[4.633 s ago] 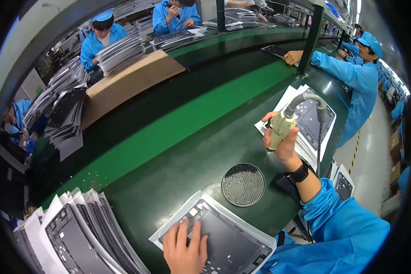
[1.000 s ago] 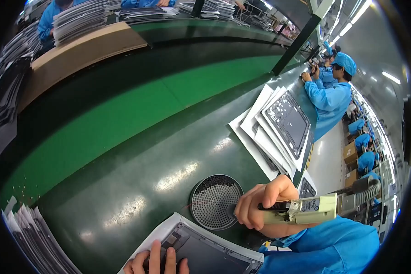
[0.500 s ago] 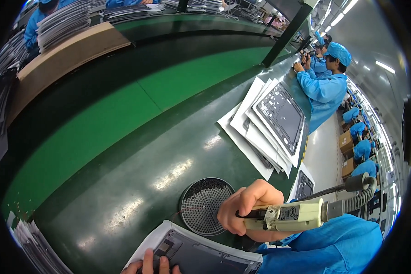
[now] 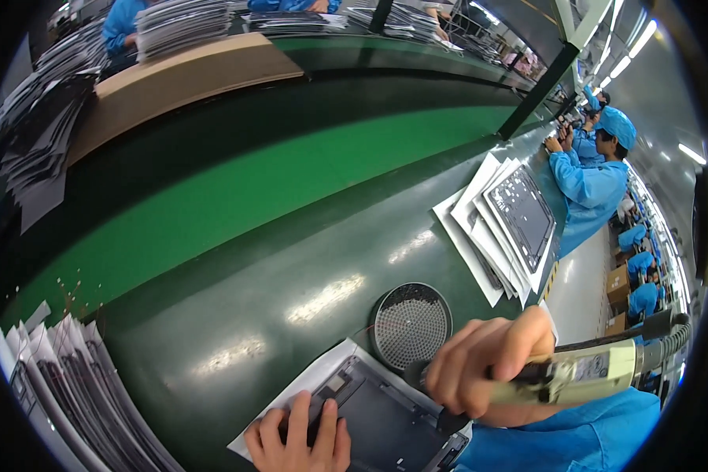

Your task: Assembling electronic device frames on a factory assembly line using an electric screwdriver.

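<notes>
My right hand [image 4: 492, 366] is wrapped around a cream-coloured electric screwdriver [image 4: 598, 373]. Its dark tip end reaches over the right side of a dark grey tablet housing [image 4: 381, 425], though the hand partly hides the bit. The housing lies on a white sheet [image 4: 334, 355] at the table's near edge. On its left part rests my left hand [image 4: 300, 436], fingers spread and lying flat. Just beyond the housing, left of my right hand, stands a round black dish [image 4: 411, 326] with a grid of small holes and dark screws gathered at its far side.
Beyond the dish, a stack of housings [image 4: 519, 216] interleaved with white sheets lies on the green table [image 4: 291, 267]. More sheeted housings [image 4: 86, 385] stand upright at near left. A cable [image 4: 679, 338] runs from the screwdriver. A co-worker in blue [image 4: 590, 177] works at far right.
My right hand has brought the screwdriver from beside the dish down toward the housing's right side. The view has shifted left. More of my left hand shows, still on the housing.
</notes>
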`<act>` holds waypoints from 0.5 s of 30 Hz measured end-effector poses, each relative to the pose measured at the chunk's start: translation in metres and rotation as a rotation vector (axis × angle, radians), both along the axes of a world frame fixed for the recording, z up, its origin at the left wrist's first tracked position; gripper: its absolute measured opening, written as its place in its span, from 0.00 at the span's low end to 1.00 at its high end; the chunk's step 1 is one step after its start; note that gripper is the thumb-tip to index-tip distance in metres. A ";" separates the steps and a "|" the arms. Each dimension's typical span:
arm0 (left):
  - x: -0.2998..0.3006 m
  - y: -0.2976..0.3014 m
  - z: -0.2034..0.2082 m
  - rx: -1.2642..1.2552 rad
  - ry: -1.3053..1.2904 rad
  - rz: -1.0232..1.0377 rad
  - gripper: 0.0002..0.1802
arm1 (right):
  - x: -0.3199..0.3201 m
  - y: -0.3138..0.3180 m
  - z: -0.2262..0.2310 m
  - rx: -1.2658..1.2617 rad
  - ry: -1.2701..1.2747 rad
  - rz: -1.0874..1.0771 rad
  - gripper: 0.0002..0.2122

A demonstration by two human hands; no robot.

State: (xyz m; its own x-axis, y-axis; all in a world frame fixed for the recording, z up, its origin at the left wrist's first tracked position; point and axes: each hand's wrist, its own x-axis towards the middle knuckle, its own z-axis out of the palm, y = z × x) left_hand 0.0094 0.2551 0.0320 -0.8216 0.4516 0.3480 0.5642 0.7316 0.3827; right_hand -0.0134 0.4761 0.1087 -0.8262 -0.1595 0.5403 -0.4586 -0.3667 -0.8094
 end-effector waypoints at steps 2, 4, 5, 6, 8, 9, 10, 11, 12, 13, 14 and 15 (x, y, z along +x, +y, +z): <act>0.000 -0.004 -0.007 0.016 0.005 0.020 0.15 | -0.013 -0.017 -0.006 0.077 -0.011 0.147 0.16; -0.003 -0.007 -0.020 -0.037 0.223 -0.052 0.21 | -0.002 -0.035 -0.016 0.049 -0.235 0.094 0.23; 0.003 -0.003 -0.023 0.055 0.049 0.053 0.14 | -0.001 -0.045 -0.031 -0.151 -0.245 0.113 0.28; 0.004 -0.003 -0.026 0.054 0.043 0.068 0.14 | -0.004 -0.051 -0.041 -0.151 -0.253 0.128 0.28; 0.002 -0.002 -0.027 0.097 0.105 0.091 0.11 | -0.004 -0.062 -0.050 -0.208 -0.172 0.061 0.23; 0.003 -0.003 -0.024 0.104 0.101 0.095 0.11 | -0.003 -0.068 -0.052 -0.181 -0.153 0.004 0.24; 0.004 -0.007 -0.015 0.083 0.070 0.069 0.13 | -0.001 -0.070 -0.049 -0.171 -0.154 0.004 0.24; 0.005 -0.008 -0.011 0.060 0.039 0.041 0.15 | 0.000 -0.071 -0.046 -0.101 -0.197 -0.014 0.24; 0.004 -0.007 -0.012 0.066 0.037 0.039 0.15 | 0.001 -0.070 -0.044 -0.031 -0.239 -0.032 0.24; 0.004 -0.008 -0.011 0.069 0.047 0.045 0.15 | -0.001 -0.068 -0.044 -0.031 -0.242 -0.027 0.24; 0.004 -0.008 -0.012 0.070 0.056 0.050 0.15 | -0.004 -0.065 -0.045 0.008 -0.208 0.015 0.23; 0.005 -0.008 -0.012 0.069 0.053 0.052 0.15 | -0.005 -0.063 -0.047 0.046 -0.174 0.055 0.22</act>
State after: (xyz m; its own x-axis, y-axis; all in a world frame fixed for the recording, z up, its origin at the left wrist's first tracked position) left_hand 0.0141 0.2471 0.0201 -0.8228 0.3824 0.4205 0.5471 0.7333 0.4037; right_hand -0.0184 0.4126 0.0617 -0.8959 -0.2286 0.3808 -0.2902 -0.3479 -0.8915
